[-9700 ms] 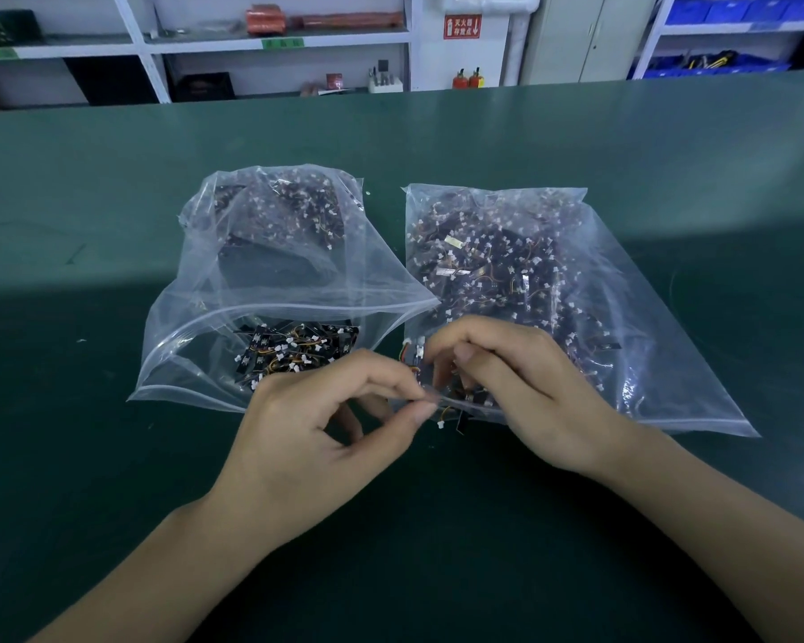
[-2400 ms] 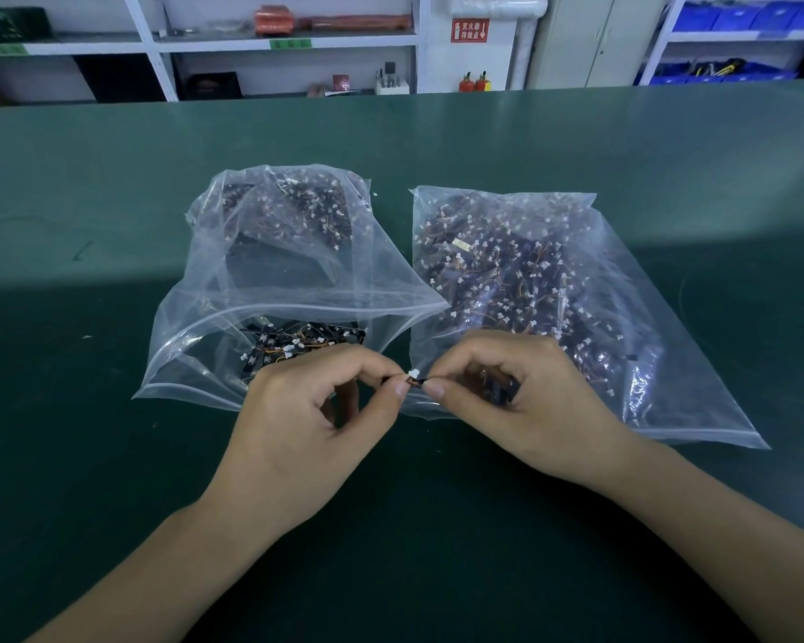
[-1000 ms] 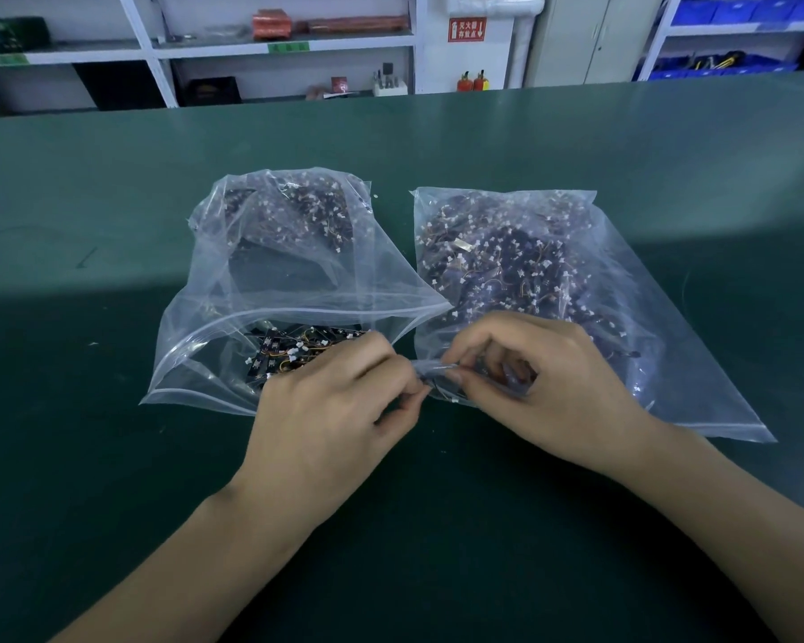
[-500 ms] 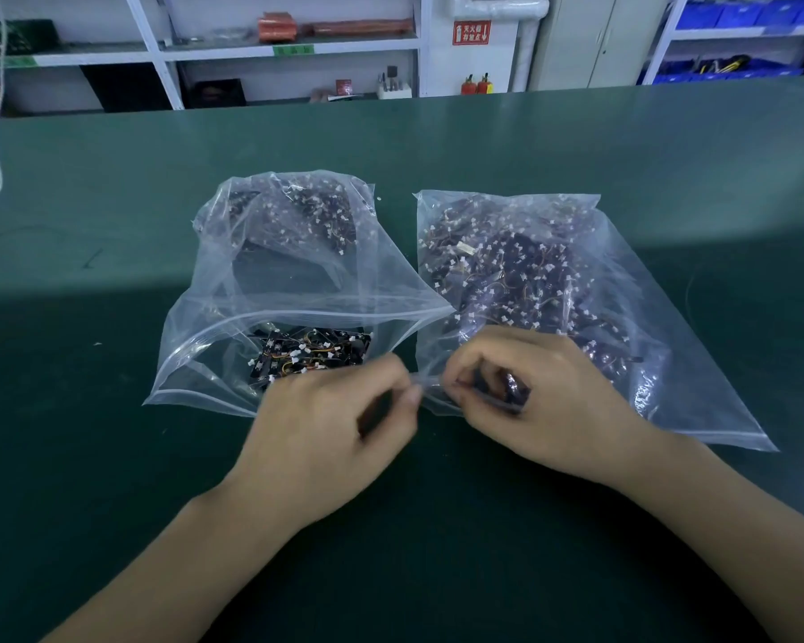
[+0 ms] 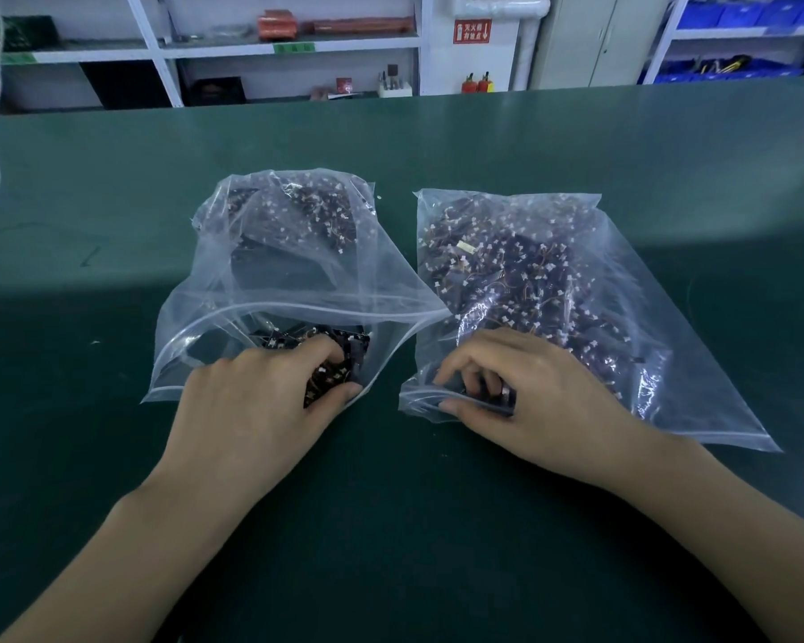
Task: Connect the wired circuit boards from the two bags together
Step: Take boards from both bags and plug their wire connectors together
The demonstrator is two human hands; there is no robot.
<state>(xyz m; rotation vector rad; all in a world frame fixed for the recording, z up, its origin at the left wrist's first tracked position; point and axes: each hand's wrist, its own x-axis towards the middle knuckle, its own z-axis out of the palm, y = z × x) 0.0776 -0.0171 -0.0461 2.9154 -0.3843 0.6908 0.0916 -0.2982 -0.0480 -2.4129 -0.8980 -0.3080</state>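
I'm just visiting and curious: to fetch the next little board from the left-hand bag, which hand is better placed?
Left. The left hand already has its fingers curled into the pile of boards at the left bag's open mouth. The right hand is busy at the right bag.

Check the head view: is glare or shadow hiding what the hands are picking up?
Head view: near table in shadow, lit beyond; glare streaks the left bag and right bag; what the left hand and right hand grasp is unclear.
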